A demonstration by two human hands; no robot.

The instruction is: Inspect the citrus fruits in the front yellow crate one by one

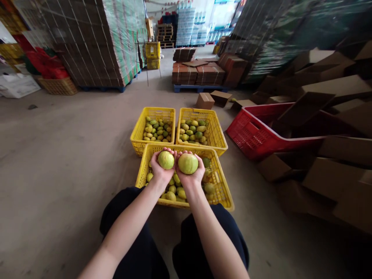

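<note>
Side by side over the near yellow crate (223,186), my two hands are turned palm up. My left hand (159,173) is cupped round a smaller yellow-green fruit (166,160). A larger green-yellow fruit (188,164) rests in my right hand (193,179), its fingers curled about it. Below them, several green and yellow fruits (171,196) lie in the near crate, partly hidden by my hands and wrists. Behind it stand a left yellow crate (138,133) and a right yellow crate (217,135), both holding many similar fruits.
At the right, a red crate (251,133) holds cardboard, beside a heap of open cardboard boxes (334,178). Flattened cartons (210,73) lie on a blue pallet (188,88) ahead. Wrapped stacks (87,42) stand at the back. My knees flank the near crate's front edge.
</note>
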